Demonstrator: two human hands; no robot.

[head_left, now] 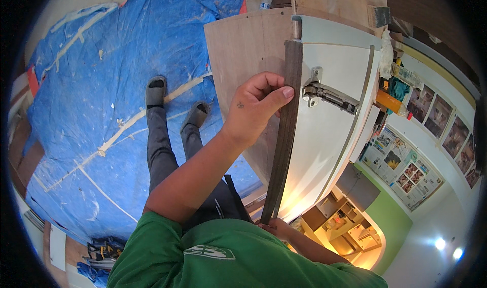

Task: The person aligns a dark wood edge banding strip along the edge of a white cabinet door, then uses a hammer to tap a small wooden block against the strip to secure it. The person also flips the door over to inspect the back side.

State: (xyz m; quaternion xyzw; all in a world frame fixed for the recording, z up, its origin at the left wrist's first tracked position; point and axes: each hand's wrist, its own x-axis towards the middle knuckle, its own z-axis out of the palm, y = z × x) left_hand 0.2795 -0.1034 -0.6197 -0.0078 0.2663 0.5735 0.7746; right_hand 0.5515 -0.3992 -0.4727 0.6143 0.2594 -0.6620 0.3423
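— On the left of the frame, we're seeing a blue tarp (157, 44) covering the floor. What is our left hand (259, 108) doing?
— Right of centre, its grip is pinching a dark strip (285, 136), which is running alongside a white panel (350, 64) bearing a metal hinge (332, 97).
— And our right hand (277, 228)?
— At lower centre, it's meeting the strip's lower end; we're not managing to tell how closed its grip is.

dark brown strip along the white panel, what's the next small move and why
Probably slide the left hand up to the upper end of the dark brown strip: the thumb lies on the strip below that end, which no hand touches, while the right hand is by the lower part.
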